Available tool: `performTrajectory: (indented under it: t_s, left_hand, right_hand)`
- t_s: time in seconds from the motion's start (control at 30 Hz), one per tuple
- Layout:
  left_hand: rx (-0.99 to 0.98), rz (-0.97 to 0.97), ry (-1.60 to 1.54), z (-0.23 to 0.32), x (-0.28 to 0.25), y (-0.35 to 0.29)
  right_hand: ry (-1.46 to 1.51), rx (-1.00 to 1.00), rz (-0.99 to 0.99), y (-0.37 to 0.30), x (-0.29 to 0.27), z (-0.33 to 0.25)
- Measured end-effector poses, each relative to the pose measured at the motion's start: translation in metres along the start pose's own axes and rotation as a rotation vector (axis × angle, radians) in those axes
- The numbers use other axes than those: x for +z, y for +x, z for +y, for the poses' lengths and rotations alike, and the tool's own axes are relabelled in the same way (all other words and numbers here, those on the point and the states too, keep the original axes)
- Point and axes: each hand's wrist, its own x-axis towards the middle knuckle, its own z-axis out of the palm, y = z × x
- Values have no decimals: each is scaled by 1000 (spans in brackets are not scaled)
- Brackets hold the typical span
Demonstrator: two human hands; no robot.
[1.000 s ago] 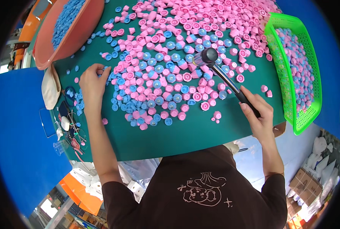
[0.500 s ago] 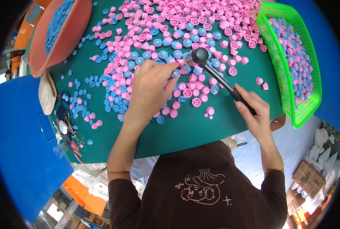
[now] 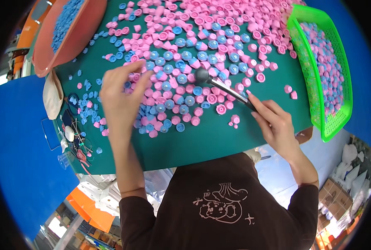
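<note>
With the small black mallet [image 3: 219, 84] gripped by its handle in the right hand [image 3: 273, 123], a cap [image 3: 136, 66] (blue or pink cannot be told) is best pinched lightly in the left hand [image 3: 121, 98] above the caps on the green worktop [image 3: 219, 141].

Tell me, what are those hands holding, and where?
The right hand holds a small mallet by the end of its handle. The left hand hovers over the caps; any hold there cannot be told.
</note>
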Motion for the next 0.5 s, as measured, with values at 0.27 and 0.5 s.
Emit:
performTrajectory:
  t_s: [0.27, 0.5]
  left_hand:
    - [-277, -34, 141, -99, -36, -17]
    - [-257, -168, 146, -99, -31, -26]
  right_hand:
    - [133, 118, 196, -2, -11, 13]
    - [158, 162, 152, -10, -4, 23]
